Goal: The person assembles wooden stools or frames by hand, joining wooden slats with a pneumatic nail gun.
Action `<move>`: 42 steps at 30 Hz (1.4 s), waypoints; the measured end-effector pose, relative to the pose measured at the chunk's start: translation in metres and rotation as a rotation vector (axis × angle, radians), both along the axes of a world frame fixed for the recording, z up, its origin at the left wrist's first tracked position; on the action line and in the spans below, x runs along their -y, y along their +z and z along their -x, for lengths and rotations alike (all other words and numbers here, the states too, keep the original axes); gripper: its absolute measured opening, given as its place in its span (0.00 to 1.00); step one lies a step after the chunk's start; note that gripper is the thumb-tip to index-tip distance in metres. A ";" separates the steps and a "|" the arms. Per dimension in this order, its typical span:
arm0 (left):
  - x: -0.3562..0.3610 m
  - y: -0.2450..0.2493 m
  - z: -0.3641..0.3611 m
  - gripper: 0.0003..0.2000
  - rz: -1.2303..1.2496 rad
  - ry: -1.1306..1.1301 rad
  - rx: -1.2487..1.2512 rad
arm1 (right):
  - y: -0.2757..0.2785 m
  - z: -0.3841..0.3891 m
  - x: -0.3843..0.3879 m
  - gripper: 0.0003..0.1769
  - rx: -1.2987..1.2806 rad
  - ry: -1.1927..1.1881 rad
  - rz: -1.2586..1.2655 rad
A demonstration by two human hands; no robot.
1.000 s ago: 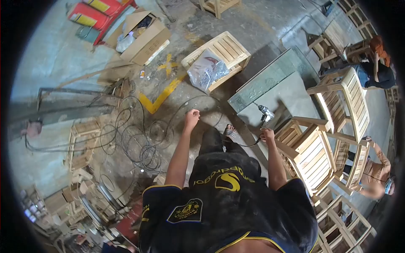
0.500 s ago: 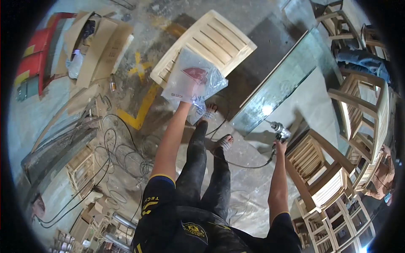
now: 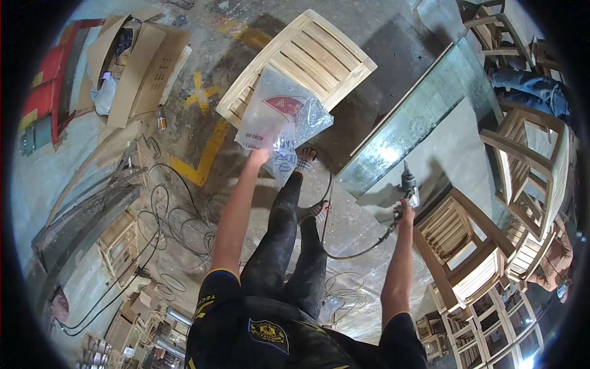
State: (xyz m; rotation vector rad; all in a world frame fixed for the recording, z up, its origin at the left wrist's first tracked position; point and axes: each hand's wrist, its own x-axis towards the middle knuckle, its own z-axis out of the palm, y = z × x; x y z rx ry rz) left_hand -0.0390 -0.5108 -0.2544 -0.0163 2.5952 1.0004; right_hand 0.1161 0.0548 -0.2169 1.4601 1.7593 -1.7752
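A translucent plastic bag [image 3: 276, 117] with red and blue print hangs from my left hand [image 3: 259, 155], whose fingers close on its lower edge. The bag overlaps the near end of a slatted wooden panel [image 3: 319, 52]. On the right, my right hand [image 3: 404, 212] is wrapped round a metal power tool [image 3: 409, 184] with a hose trailing from it. The tool's bit points up, beside a glass-like panel [image 3: 424, 111].
Wooden chairs [image 3: 528, 160] crowd the right side, near a person in jeans [image 3: 531, 89] and another person [image 3: 556, 258]. Loose cables [image 3: 178, 227] lie on the left floor. An open cardboard box [image 3: 138, 74] stands at upper left.
My left hand has drawn back to the bag's lower edge, showing more of its print. The power tool has turned from pointing left to pointing upward. My feet and the hose have shifted.
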 end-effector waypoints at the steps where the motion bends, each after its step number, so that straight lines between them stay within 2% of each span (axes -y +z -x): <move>1: 0.002 0.011 -0.001 0.21 0.096 -0.030 0.100 | 0.006 0.003 0.009 0.14 0.021 -0.082 0.017; 2: 0.009 0.003 -0.009 0.21 0.100 -0.029 0.140 | 0.025 0.010 0.021 0.13 0.105 -0.063 -0.041; 3: 0.016 -0.005 -0.017 0.20 0.104 -0.029 0.181 | 0.039 0.011 0.034 0.13 0.077 -0.066 -0.125; 4: 0.030 -0.053 -0.040 0.20 0.018 0.005 0.161 | 0.058 0.010 0.044 0.13 -0.034 -0.051 -0.174; 5: 0.031 -0.056 -0.050 0.19 -0.140 0.150 0.213 | 0.083 0.003 0.054 0.12 -0.141 -0.035 -0.220; 6: 0.030 -0.057 -0.059 0.18 -0.298 0.302 0.249 | 0.119 -0.002 0.065 0.13 -0.116 -0.028 -0.276; 8: 0.006 -0.003 -0.048 0.15 -0.763 0.825 0.434 | 0.213 0.000 0.091 0.14 -0.011 0.023 -0.366; 9: 0.001 0.013 -0.045 0.13 -0.763 0.833 0.411 | 0.248 -0.008 0.096 0.16 0.077 0.070 -0.403; 11: 0.002 0.027 -0.045 0.10 -0.765 0.846 0.363 | 0.286 -0.038 0.086 0.21 0.015 0.083 -0.315; 12: 0.005 0.028 -0.043 0.06 -0.851 0.887 0.408 | 0.293 -0.040 0.085 0.23 -0.016 0.101 -0.089; 14: 0.014 0.042 -0.033 0.05 -1.070 0.836 0.559 | 0.314 -0.041 0.087 0.25 -0.072 0.132 0.357; 15: 0.016 0.050 -0.030 0.04 -1.182 0.809 0.633 | 0.293 -0.047 0.082 0.28 -0.018 0.178 0.468; 17: 0.014 0.072 -0.021 0.04 -1.239 0.880 0.693 | 0.258 -0.045 0.103 0.26 0.055 0.197 0.505; 18: 0.015 0.081 -0.022 0.05 -1.270 0.925 0.718 | 0.257 -0.034 0.125 0.24 0.041 0.321 0.372; 20: 0.022 0.086 -0.030 0.06 -1.311 0.944 0.724 | 0.249 -0.028 0.156 0.20 0.066 0.319 0.433; 24: 0.031 0.093 -0.042 0.07 -1.452 1.025 0.826 | 0.253 -0.044 0.202 0.23 -0.023 0.434 0.338; 26: 0.036 0.109 -0.046 0.08 -1.413 0.899 0.813 | 0.246 -0.074 0.206 0.23 0.087 0.471 0.314; 27: 0.036 0.118 -0.049 0.08 -1.397 0.834 0.805 | 0.240 -0.091 0.211 0.22 0.051 0.396 0.310; 29: 0.036 0.137 -0.056 0.10 -1.377 0.783 0.767 | 0.229 -0.120 0.212 0.21 0.147 0.373 0.304; 31: 0.038 0.157 -0.064 0.11 -1.315 0.723 0.770 | 0.234 -0.141 0.221 0.13 0.172 0.410 0.137; 32: 0.037 0.170 -0.066 0.12 -1.268 0.686 0.792 | 0.217 -0.167 0.213 0.12 0.138 0.414 0.054; 33: 0.036 0.181 -0.068 0.13 -1.217 0.642 0.811 | 0.215 -0.182 0.211 0.12 0.218 0.393 -0.004; 34: 0.033 0.192 -0.070 0.12 -1.123 0.596 0.812 | 0.218 -0.192 0.210 0.12 0.200 0.382 -0.003; 35: 0.027 0.213 -0.075 0.11 -1.217 0.485 0.712 | 0.222 -0.202 0.208 0.11 0.178 0.360 -0.006; 36: 0.020 0.238 -0.076 0.10 -1.162 0.437 0.725 | 0.221 -0.217 0.203 0.11 0.155 0.337 0.020; 37: 0.013 0.249 -0.078 0.11 -0.982 0.336 0.802 | 0.220 -0.231 0.198 0.11 0.119 0.295 0.033; 38: -0.012 0.265 -0.087 0.12 -1.018 0.428 0.753 | 0.232 -0.238 0.197 0.11 0.199 0.306 0.043; 39: -0.025 0.272 -0.091 0.13 -0.878 0.182 0.727 | 0.246 -0.242 0.202 0.11 0.123 0.243 0.026; 40: -0.047 0.272 -0.100 0.13 -0.864 0.144 0.785 | 0.270 -0.238 0.205 0.12 0.122 0.298 -0.080; 41: -0.081 0.272 -0.105 0.14 -0.858 0.203 0.867 | 0.248 -0.255 0.199 0.14 0.174 0.292 -0.132; 42: -0.099 0.249 -0.112 0.14 -0.826 -0.104 0.829 | 0.275 -0.251 0.202 0.13 0.213 0.217 -0.125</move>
